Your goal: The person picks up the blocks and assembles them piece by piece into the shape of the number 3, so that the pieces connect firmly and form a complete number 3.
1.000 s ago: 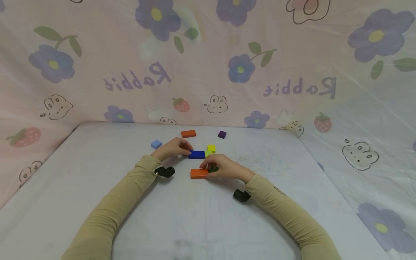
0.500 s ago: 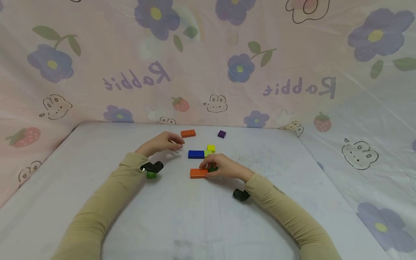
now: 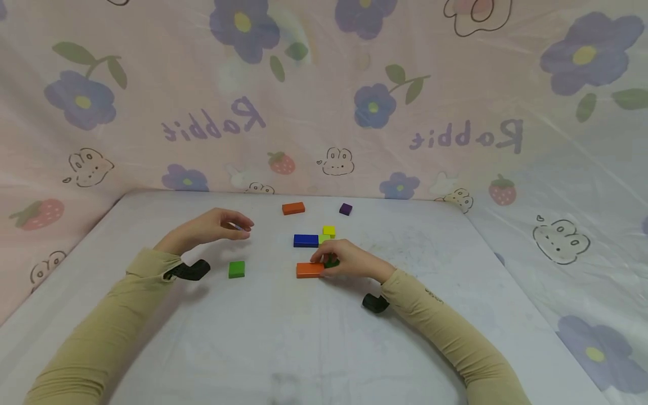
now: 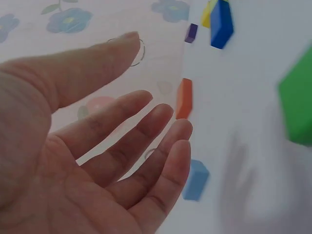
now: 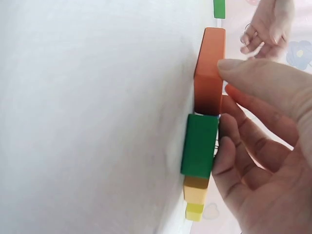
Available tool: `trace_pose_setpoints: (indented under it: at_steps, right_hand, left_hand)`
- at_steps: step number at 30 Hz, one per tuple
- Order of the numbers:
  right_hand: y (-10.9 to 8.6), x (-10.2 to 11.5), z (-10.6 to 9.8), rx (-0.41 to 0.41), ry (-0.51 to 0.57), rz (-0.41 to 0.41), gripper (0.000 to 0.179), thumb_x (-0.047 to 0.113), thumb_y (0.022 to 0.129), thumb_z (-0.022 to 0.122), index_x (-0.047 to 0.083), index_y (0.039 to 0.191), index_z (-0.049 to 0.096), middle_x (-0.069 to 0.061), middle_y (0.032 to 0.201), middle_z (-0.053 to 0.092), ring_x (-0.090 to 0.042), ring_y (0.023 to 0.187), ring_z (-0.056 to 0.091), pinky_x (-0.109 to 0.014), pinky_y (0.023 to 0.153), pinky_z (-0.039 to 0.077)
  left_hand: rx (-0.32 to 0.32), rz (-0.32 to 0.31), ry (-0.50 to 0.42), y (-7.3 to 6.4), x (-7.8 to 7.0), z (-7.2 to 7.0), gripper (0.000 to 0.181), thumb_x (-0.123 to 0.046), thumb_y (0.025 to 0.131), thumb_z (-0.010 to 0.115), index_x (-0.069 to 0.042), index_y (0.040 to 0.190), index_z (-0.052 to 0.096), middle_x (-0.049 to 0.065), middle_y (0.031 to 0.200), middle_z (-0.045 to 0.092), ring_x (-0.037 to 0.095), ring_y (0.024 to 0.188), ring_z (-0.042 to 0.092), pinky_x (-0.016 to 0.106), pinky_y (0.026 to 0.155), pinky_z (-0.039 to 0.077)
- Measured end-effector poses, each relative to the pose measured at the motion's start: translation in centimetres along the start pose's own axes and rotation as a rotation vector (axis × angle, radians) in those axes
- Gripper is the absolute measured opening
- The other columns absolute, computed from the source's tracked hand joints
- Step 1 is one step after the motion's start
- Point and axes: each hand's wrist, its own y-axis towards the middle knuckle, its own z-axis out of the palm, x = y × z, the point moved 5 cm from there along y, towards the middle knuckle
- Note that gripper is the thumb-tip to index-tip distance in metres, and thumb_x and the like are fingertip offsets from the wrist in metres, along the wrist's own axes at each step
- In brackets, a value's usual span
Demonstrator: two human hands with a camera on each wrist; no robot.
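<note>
My left hand (image 3: pixel 215 226) hovers over the left of the table, fingers loosely extended and nothing in its grasp. A light blue block (image 4: pixel 196 180) lies beyond its fingertips, mostly hidden in the head view. Below that hand sits a green square block (image 3: pixel 236 269). My right hand (image 3: pixel 349 260) pinches the right end of an orange rectangular block (image 3: pixel 309 270) on the table, thumb (image 5: pixel 243 70) on the near side and index finger behind. A dark green block (image 5: pixel 200 146) stands beside the orange one, close to the curled lower fingers.
Behind the right hand lie a dark blue block (image 3: pixel 306 241), a yellow-green block (image 3: pixel 324 239) and a yellow block (image 3: pixel 329 230). Farther back are another orange block (image 3: pixel 293 208) and a purple block (image 3: pixel 346 209). A patterned cloth (image 3: pixel 314 112) hangs behind the white table (image 3: pixel 273 337).
My left hand has let go of the dark blue block and moved left, over the light blue block. The green square block has come into view. The right hand stays in place.
</note>
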Motion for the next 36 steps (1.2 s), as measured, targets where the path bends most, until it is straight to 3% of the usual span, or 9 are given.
trace_pose_setpoints:
  at_steps: [7, 12, 18, 25, 36]
  right_hand:
    - [0.1, 0.0, 0.1, 0.004, -0.010, 0.003, 0.029, 0.008, 0.082, 0.075, 0.008, 0.110, 0.068, 0.001, 0.102, 0.064, -0.016, 0.088, 0.057, -0.028, 0.078, 0.050]
    - [0.2, 0.1, 0.1, 0.012, -0.013, 0.003, 0.029, 0.008, 0.082, 0.075, 0.007, 0.110, 0.068, 0.001, 0.102, 0.064, -0.015, 0.088, 0.057, -0.027, 0.078, 0.050]
    - [0.3, -0.1, -0.1, 0.014, -0.022, 0.007, 0.028, 0.010, 0.082, 0.076, 0.009, 0.110, 0.069, 0.002, 0.102, 0.064, -0.014, 0.087, 0.056, -0.028, 0.078, 0.050]
    - [0.4, -0.1, -0.1, 0.021, -0.013, 0.005, 0.029, 0.010, 0.082, 0.076, 0.008, 0.110, 0.069, 0.002, 0.102, 0.064, -0.015, 0.087, 0.056, -0.028, 0.078, 0.050]
    - [0.2, 0.1, 0.0, 0.010, -0.025, 0.006, 0.028, 0.010, 0.082, 0.076, 0.008, 0.108, 0.069, 0.002, 0.101, 0.064, -0.015, 0.087, 0.057, -0.028, 0.078, 0.049]
  left_hand:
    - [0.039, 0.008, 0.008, -2.3, 1.9, 1.2, 0.052, -0.023, 0.086, 0.073, 0.003, 0.128, 0.055, 0.019, 0.124, 0.058, 0.030, 0.113, 0.057, 0.045, 0.096, 0.042]
    - [0.045, 0.041, 0.032, -3.2, 2.7, 1.9, 0.053, -0.021, 0.082, 0.077, 0.005, 0.124, 0.057, 0.017, 0.120, 0.061, 0.032, 0.110, 0.057, 0.041, 0.094, 0.044]
    - [0.039, 0.080, 0.040, -3.4, 3.0, 2.2, 0.056, -0.018, 0.078, 0.080, 0.005, 0.124, 0.057, 0.019, 0.120, 0.060, 0.034, 0.111, 0.055, 0.037, 0.092, 0.046]
    - [0.045, 0.064, 0.075, -3.5, 3.2, 2.7, 0.060, -0.018, 0.074, 0.083, 0.003, 0.125, 0.058, 0.016, 0.120, 0.061, 0.030, 0.109, 0.056, 0.032, 0.088, 0.047]
    - [0.056, 0.037, 0.057, -3.4, 3.4, 3.1, 0.059, -0.011, 0.070, 0.085, 0.001, 0.123, 0.061, 0.012, 0.118, 0.062, 0.026, 0.098, 0.053, 0.028, 0.077, 0.047]
